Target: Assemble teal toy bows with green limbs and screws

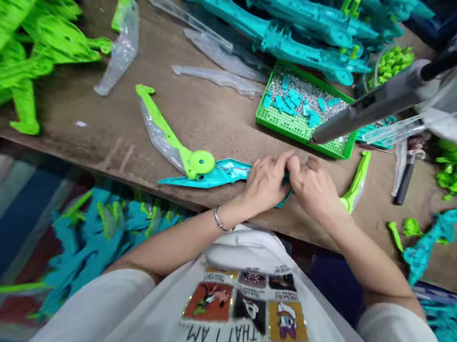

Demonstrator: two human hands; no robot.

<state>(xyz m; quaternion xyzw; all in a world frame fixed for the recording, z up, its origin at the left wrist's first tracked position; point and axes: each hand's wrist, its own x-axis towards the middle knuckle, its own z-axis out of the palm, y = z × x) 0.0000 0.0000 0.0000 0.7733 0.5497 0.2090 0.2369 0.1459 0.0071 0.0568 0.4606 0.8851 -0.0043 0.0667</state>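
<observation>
Both arms reach forward and inward, elbows bent and set wide. Left forearm [186,240] slants in toward the midline; right forearm [366,252] slants in from the opposite side. Left hand [268,179]: back upward, fingers bent and curled down. Right hand [311,184]: knuckles uppermost, fingers folded inward. Hands meet along the index-finger sides, in front of the torso; most fingertips hidden from view.
</observation>
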